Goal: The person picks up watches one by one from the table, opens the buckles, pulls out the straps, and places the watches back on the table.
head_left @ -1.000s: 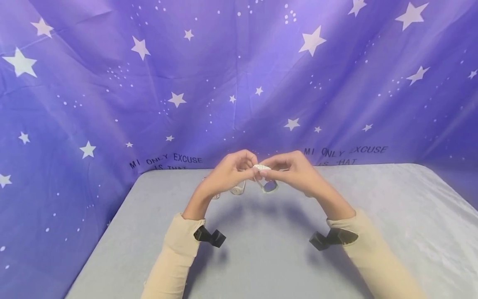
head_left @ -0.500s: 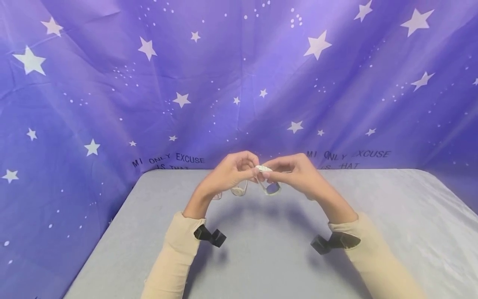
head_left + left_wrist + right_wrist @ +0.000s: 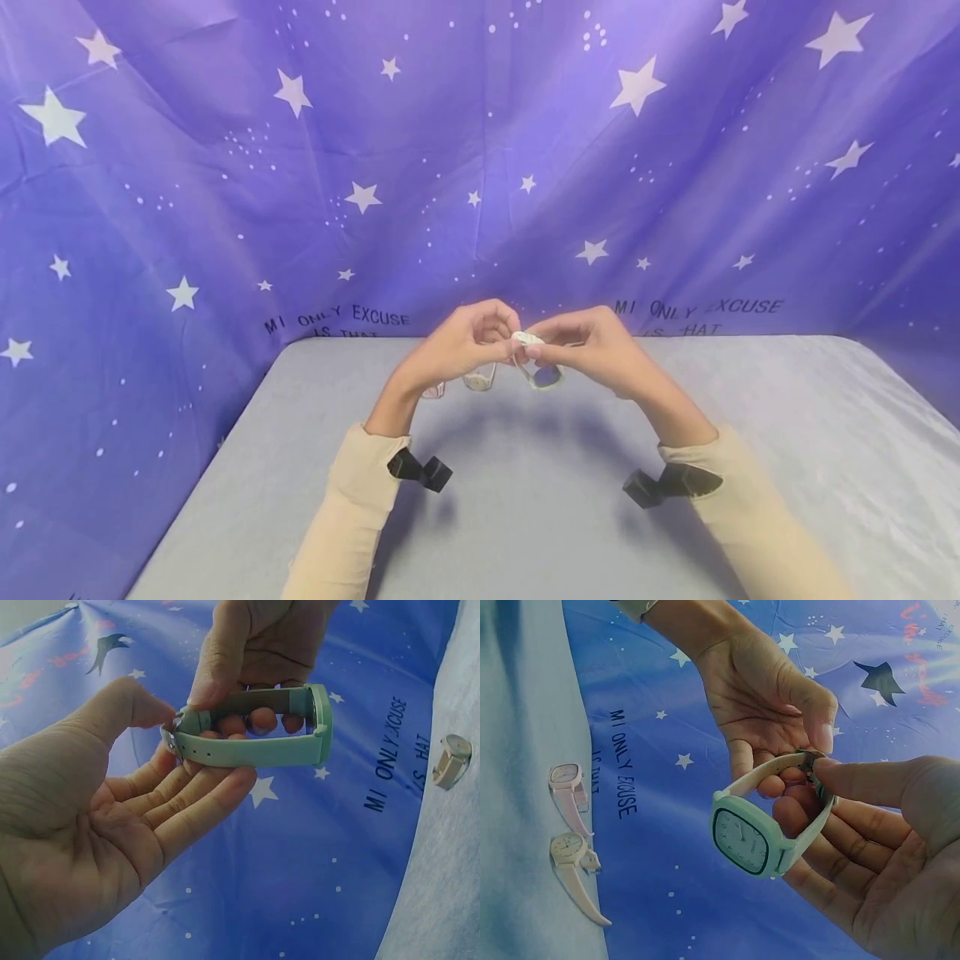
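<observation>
A mint-green wristwatch with a squarish dial hangs in the air between both hands, its strap bent into a loop. At the buckle end, the left hand pinches the strap between thumb and fingers. The right hand grips the same end from the other side, its thumb close to the left thumb in the right wrist view. Fingertips partly cover the metal buckle. In the head view the dial hangs below the fingers, facing away.
On the grey cloth-covered table behind the hands lie a cream watch and a pink watch, side by side. A purple star-printed curtain rises at the table's far edge. Black wrist cameras jut from both cuffs.
The head view has shifted slightly. Both hands keep their hold on the green watch, with only tiny finger movement at the strap's buckle end.
</observation>
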